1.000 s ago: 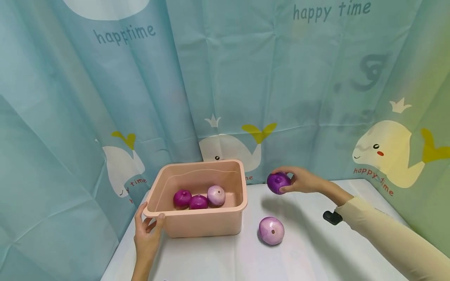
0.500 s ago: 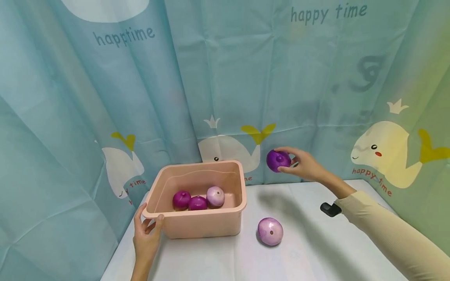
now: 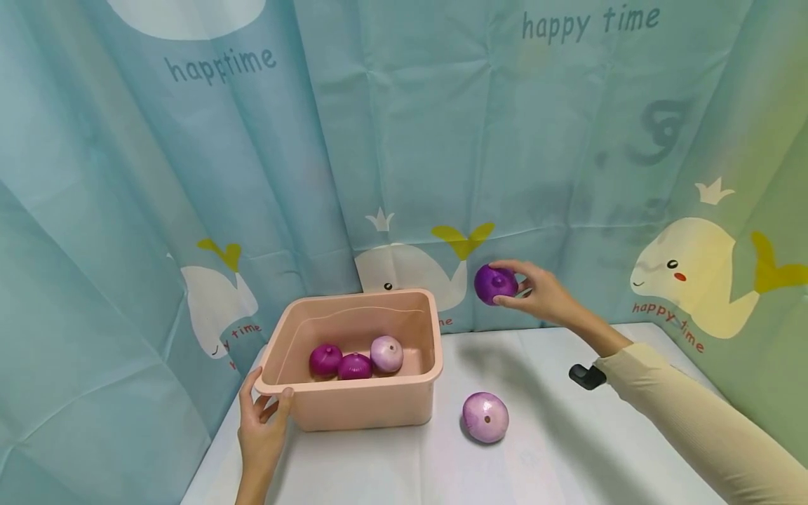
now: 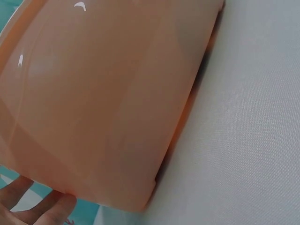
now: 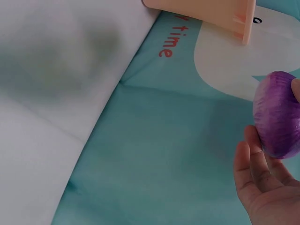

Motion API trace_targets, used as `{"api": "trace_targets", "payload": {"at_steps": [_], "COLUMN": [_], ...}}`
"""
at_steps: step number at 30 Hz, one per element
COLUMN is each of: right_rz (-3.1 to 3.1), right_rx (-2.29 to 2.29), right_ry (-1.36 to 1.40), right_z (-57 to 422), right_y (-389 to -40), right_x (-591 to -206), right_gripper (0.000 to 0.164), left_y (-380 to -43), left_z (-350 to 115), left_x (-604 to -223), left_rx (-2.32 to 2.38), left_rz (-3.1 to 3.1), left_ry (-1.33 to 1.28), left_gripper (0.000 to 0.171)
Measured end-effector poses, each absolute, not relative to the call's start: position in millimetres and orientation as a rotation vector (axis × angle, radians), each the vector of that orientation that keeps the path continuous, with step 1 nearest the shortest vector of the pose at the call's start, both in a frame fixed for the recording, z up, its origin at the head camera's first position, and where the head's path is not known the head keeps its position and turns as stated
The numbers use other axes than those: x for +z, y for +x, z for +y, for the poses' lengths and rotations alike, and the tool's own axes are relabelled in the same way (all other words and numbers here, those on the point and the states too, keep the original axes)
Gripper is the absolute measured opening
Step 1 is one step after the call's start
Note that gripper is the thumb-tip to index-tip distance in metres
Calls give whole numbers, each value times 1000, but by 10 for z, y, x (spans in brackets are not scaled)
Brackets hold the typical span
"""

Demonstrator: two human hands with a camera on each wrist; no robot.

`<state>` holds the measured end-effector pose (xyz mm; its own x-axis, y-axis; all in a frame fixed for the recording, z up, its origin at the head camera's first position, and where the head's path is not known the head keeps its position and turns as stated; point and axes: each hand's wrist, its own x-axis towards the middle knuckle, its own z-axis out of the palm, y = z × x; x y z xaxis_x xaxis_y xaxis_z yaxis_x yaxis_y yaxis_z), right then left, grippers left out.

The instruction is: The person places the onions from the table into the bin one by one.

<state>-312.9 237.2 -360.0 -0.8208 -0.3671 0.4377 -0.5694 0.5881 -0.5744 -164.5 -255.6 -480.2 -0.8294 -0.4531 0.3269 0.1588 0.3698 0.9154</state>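
In the head view my right hand (image 3: 536, 293) grips a dark purple onion (image 3: 495, 284) between thumb and fingers. The onion hangs above the table, to the right of a pink plastic bin (image 3: 360, 407). In the right wrist view the same onion (image 5: 277, 115) is cut off by the frame's right edge. My left hand (image 3: 261, 428) holds the bin's near left corner, thumb on the front rim and fingers on the left side. Inside the bin lie two purple onions, one left (image 3: 325, 359) and one middle (image 3: 355, 366), beside a pale onion (image 3: 386, 353).
Another pale purple onion (image 3: 485, 418) lies on the white table (image 3: 461, 477), right of the bin and nearer to me. A blue curtain (image 3: 435, 154) printed with whales hangs right behind the table. A black device (image 3: 587, 376) is at the right cuff.
My right hand has raised the dark purple onion from low over the table to above the bin's rim height, then slightly left. My left hand stays at the bin's corner.
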Motion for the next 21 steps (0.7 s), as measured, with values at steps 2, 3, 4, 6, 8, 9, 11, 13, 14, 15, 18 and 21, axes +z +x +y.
{"api": "trace_targets", "payload": {"at_steps": [2,3,4,6,8,9,11,13,14,15,18,21], "right_rz": [-2548,-2547,-2544,-2536,-2531,-2532,-2550,-2573,-2588,-2601,-2624,-2615], "right_rx": [1051,1044,1038,1018,1003,997,989,994,995,1000,1007,1010], "right_ry": [778,789,806,850,899,919,944,969,981,998,1061,1164], "right_z": [2351,2330,2303,2238,2152,2100,1984,1859,1792,1724,1546,1338], "right_y": [-3133,-3139,-3147,-3169,-3194,-3208,-3224,-3243,-3255,-3268,-3309,-3368], "right_x": [-3602,-3600,-3596,-3583,-3566,-3554,-3518,-3483,-3465,-3447,-3414,-3386], "right_gripper": [62,62,62,62,62,63,62,61,61,61,61,60], "left_y": [-1652,-1656,-1661,-1670,-1675,-1673,-1664,-1655,-1651,-1647,-1656,-1653], "left_z": [-2552,-2552,-2551,-2550,-2551,-2550,-2548,-2545,-2542,-2540,-2537,-2549], "left_x": [-4794,-4792,-4791,-4790,-4793,-4795,-4798,-4804,-4806,-4808,-4819,-4825], "left_rx": [-1476,-1473,-1467,-1463,-1463,-1464,-1474,-1481,-1484,-1486,-1489,-1480], "left_rz": [-2094,-2091,-2088,-2080,-2080,-2083,-2094,-2110,-2114,-2118,-2111,-2101], "left_ry": [247,242,238,228,226,232,250,275,286,295,286,274], "left_gripper": [70,69,69,68,68,68,69,70,70,71,71,70]}}
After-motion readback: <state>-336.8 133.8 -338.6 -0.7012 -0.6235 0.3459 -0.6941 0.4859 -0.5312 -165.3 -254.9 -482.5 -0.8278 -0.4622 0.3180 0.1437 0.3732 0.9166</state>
